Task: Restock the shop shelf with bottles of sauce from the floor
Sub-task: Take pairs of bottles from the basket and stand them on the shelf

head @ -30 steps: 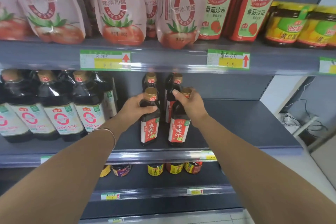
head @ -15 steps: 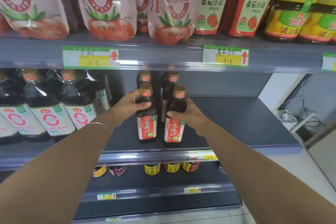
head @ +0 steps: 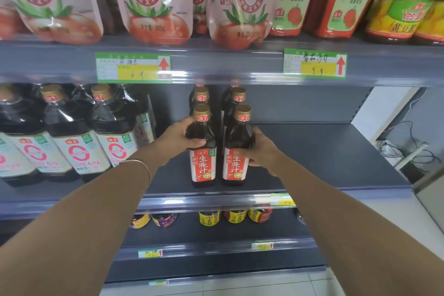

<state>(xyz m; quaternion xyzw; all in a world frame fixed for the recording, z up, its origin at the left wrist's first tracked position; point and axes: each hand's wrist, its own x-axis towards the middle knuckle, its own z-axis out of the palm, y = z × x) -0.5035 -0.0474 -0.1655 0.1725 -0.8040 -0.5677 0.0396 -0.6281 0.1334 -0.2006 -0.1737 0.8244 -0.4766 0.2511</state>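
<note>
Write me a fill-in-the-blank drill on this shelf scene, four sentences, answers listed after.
1. The left hand grips the left bottle and the right hand grips the right bottle; both bottles stand ____ on the shelf.
2. The bangle sits on the ____ wrist.
3. The tomato pouches stand on the shelf ____ the two bottles.
4. The big jugs stand to the ____ of the two bottles.

Missing words: upright; left; above; left.

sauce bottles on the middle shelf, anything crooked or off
Nothing stands out. The left bottle, gripped by the left hand, and the right bottle, gripped by the right hand, stand upright, labels forward.
</note>
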